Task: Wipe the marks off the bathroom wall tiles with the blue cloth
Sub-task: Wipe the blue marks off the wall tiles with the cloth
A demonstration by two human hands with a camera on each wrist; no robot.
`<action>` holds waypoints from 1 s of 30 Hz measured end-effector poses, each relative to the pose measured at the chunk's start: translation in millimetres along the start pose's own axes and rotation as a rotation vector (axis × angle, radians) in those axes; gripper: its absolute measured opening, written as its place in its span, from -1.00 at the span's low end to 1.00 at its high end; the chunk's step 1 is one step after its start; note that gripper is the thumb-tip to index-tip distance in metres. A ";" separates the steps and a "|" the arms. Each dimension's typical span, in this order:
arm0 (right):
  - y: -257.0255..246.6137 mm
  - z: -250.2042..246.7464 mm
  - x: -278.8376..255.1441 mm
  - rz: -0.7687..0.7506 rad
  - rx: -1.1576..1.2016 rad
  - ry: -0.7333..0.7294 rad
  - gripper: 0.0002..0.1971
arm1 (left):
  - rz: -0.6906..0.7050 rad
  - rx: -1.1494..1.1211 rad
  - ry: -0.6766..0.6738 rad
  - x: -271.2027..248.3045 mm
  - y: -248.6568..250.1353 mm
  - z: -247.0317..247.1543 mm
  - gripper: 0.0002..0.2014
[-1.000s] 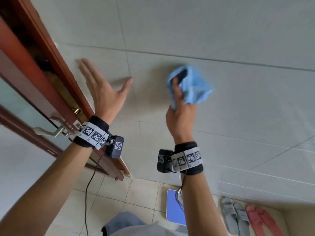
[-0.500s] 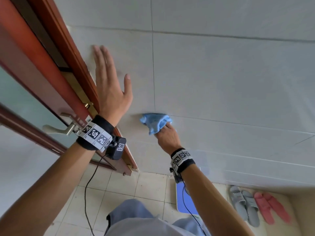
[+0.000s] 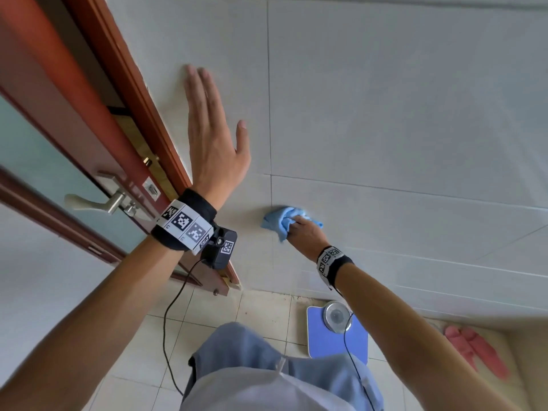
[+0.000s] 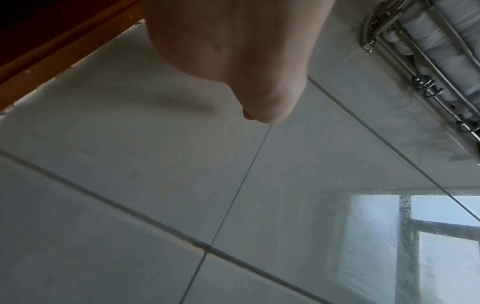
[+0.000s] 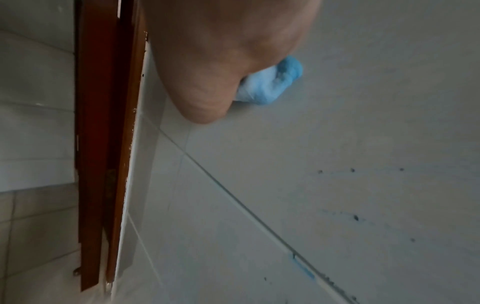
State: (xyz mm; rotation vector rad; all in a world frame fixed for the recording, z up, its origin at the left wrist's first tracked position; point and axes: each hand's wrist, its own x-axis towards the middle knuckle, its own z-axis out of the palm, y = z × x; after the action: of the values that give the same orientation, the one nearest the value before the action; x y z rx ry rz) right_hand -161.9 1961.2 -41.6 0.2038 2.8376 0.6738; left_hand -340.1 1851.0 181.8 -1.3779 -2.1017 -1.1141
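Note:
My right hand (image 3: 299,229) grips the bunched blue cloth (image 3: 280,221) and presses it against the pale wall tiles (image 3: 400,114), low on the wall just under a horizontal grout line. In the right wrist view the cloth (image 5: 270,84) shows past the heel of the hand, with small dark specks (image 5: 355,218) and a blue smear (image 5: 302,267) on the tiles nearer the camera. My left hand (image 3: 213,134) lies flat with straight fingers on the wall higher up, beside the door frame; it holds nothing.
A red-brown door frame (image 3: 127,84) and a door with a metal lever handle (image 3: 98,200) stand at the left. On the floor below lie a blue scale (image 3: 335,336) and pink slippers (image 3: 474,351). A metal towel rack (image 4: 428,67) hangs on the wall above.
My right hand has carried the cloth from high on the wall down to a lower tile. The left hand has stayed flat on the wall while the view tilted down.

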 end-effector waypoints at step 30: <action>164.8 -58.3 -165.4 0.220 0.136 0.678 -0.46 | 0.215 0.279 -0.066 11.8 140.8 15.2 0.23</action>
State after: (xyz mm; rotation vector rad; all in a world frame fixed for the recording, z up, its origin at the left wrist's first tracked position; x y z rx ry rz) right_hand -2.3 2051.8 114.0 0.3753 3.5549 0.6945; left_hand -218.2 1898.1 237.5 -1.4753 -2.0045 -0.6717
